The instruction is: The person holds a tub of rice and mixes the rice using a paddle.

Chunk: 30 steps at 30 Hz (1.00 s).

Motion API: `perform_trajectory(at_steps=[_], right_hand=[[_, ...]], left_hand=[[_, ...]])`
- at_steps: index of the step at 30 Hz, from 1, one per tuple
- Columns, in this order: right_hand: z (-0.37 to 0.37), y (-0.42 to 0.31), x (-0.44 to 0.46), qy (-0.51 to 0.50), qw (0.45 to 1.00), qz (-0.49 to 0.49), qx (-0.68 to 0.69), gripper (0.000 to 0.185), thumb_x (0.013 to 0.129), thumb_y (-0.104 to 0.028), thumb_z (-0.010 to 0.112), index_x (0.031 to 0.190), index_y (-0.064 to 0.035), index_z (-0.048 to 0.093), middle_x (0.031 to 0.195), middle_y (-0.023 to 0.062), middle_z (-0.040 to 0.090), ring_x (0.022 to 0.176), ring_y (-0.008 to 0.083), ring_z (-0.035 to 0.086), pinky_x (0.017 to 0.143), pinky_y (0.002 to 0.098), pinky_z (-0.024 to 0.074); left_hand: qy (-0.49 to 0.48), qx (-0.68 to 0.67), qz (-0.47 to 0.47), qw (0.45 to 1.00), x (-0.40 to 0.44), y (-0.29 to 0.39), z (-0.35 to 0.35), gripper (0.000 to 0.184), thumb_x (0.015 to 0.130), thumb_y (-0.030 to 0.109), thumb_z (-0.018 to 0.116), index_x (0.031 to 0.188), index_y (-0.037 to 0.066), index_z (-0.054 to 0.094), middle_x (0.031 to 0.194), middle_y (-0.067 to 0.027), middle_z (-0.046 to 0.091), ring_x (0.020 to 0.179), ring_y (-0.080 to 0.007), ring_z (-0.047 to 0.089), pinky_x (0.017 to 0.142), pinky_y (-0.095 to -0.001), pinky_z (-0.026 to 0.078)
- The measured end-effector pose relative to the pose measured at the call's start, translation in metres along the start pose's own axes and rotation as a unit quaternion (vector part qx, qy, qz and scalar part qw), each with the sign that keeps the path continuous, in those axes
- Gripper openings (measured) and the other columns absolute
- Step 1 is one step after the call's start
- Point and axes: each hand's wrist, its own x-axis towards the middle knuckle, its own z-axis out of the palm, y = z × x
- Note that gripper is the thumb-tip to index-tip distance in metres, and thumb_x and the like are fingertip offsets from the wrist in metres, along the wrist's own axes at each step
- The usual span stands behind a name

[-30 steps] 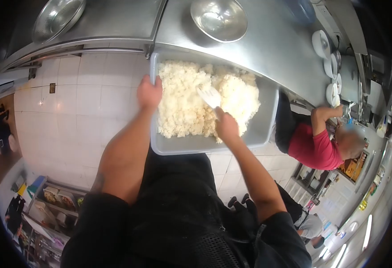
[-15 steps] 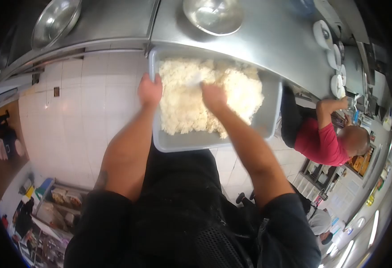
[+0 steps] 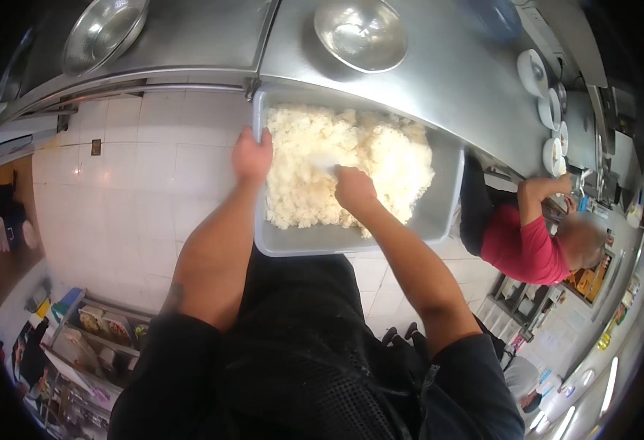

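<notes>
A grey plastic tub [image 3: 445, 209] holds a large heap of cooked white rice [image 3: 307, 198], piled higher on its right side. My left hand [image 3: 251, 155] is closed on the tub's left rim. Over the middle of the rice, my right hand [image 3: 355, 189] is closed around a pale rice paddle [image 3: 324, 159]. The paddle's blade points left and is partly blurred against the rice. The handle is mostly hidden in my fist.
The tub's far side meets the edge of a steel counter [image 3: 439, 88], where a metal bowl [image 3: 361, 35] stands. A perforated metal bowl [image 3: 105, 35] is at the far left. White bowls [image 3: 550, 110] line the right end, near a person in a red shirt [image 3: 520, 246].
My right hand and the paddle have shifted slightly toward me over the rice. My left hand stays on the rim. The whole view has shifted a little.
</notes>
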Motion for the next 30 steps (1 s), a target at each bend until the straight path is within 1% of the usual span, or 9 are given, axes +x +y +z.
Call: perform_trajectory(at_steps=[6,8,10,12,15,20,23,27,30], right_hand=[[0.092,0.011,0.007,0.139,0.95,0.042,0.276,0.059,0.08,-0.007,0.074,0.138,-0.0072,0.06,0.123,0.023,0.068,0.104,0.0341,0.068,0.09,0.0399,0.0543],[0.086,0.008,0.005,0.059,0.834,0.154,0.527,0.061,0.08,-0.009,0.078,0.138,-0.0039,0.06,0.111,0.0198,0.072,0.092,0.0283,0.069,0.082,0.0368,0.0541],[0.034,0.003,-0.023,-0.016,0.783,0.254,0.568,0.057,0.082,-0.011,0.078,0.135,-0.0029,0.062,0.099,0.0167,0.074,0.081,0.0236,0.066,0.076,0.035,0.0531],[0.017,0.025,-0.034,-0.05,0.842,0.188,0.503,0.055,0.082,-0.011,0.077,0.134,-0.003,0.063,0.09,0.0161,0.074,0.077,0.0242,0.068,0.074,0.0374,0.0541],[-0.006,0.059,-0.036,0.09,0.975,-0.022,0.203,0.052,0.083,-0.012,0.074,0.134,-0.0083,0.064,0.088,0.0209,0.072,0.083,0.0315,0.072,0.075,0.0435,0.0555],[-0.097,0.003,-0.025,0.1,0.973,-0.094,-0.184,0.047,0.091,-0.002,0.056,0.137,-0.0095,0.058,0.092,0.0194,0.071,0.087,0.0344,0.073,0.074,0.043,0.0593],[-0.066,-0.038,0.025,-0.053,0.97,-0.048,-0.234,0.041,0.093,-0.002,0.056,0.134,-0.0039,0.058,0.098,0.02,0.072,0.091,0.0338,0.073,0.074,0.0408,0.0614],[-0.003,-0.034,0.045,-0.005,0.991,-0.035,-0.126,0.042,0.092,-0.001,0.056,0.134,-0.0039,0.058,0.105,0.0216,0.072,0.095,0.0359,0.072,0.078,0.0429,0.0609],[0.032,-0.015,0.033,0.053,0.99,0.024,0.131,0.054,0.085,-0.002,0.062,0.138,-0.0125,0.058,0.108,0.0258,0.07,0.103,0.0405,0.068,0.089,0.0477,0.0546]], left_hand=[[-0.005,-0.011,0.002,1.0,-0.005,-0.001,0.001,0.039,0.093,0.037,0.061,0.104,0.0,0.062,0.101,-0.0255,0.069,0.095,-0.0446,0.066,0.084,-0.053,0.052],[0.011,-0.013,0.016,1.0,0.001,-0.002,0.002,0.039,0.093,0.038,0.061,0.103,0.0,0.062,0.101,-0.0255,0.069,0.096,-0.0446,0.066,0.084,-0.0529,0.052],[-0.007,-0.014,0.008,1.0,-0.002,-0.005,0.004,0.04,0.093,0.038,0.061,0.104,0.0,0.062,0.101,-0.0253,0.07,0.095,-0.0448,0.066,0.084,-0.0526,0.053],[-0.015,-0.011,0.002,1.0,-0.002,-0.001,0.001,0.041,0.093,0.038,0.061,0.105,-0.001,0.063,0.102,-0.0253,0.07,0.095,-0.0448,0.066,0.084,-0.0522,0.053],[-0.027,-0.007,-0.007,1.0,-0.003,0.0,-0.003,0.041,0.093,0.039,0.062,0.105,-0.001,0.063,0.101,-0.0254,0.07,0.095,-0.0448,0.067,0.083,-0.0517,0.053],[-0.006,-0.019,0.004,1.0,-0.003,-0.003,0.001,0.04,0.092,0.039,0.063,0.1,-0.001,0.062,0.101,-0.0257,0.069,0.094,-0.0449,0.067,0.082,-0.0522,0.053],[-0.016,-0.014,-0.015,1.0,-0.002,0.001,-0.002,0.04,0.092,0.038,0.063,0.101,-0.001,0.062,0.101,-0.0256,0.07,0.093,-0.0453,0.066,0.082,-0.0526,0.053],[-0.024,-0.014,-0.008,1.0,-0.003,-0.005,-0.005,0.043,0.094,0.04,0.06,0.108,0.0,0.062,0.101,-0.0283,0.069,0.097,-0.0473,0.066,0.086,-0.0536,0.051],[-0.014,-0.023,0.01,1.0,0.002,0.002,-0.002,0.04,0.093,0.037,0.061,0.105,-0.001,0.062,0.101,-0.0272,0.069,0.095,-0.0467,0.065,0.084,-0.0537,0.052]])
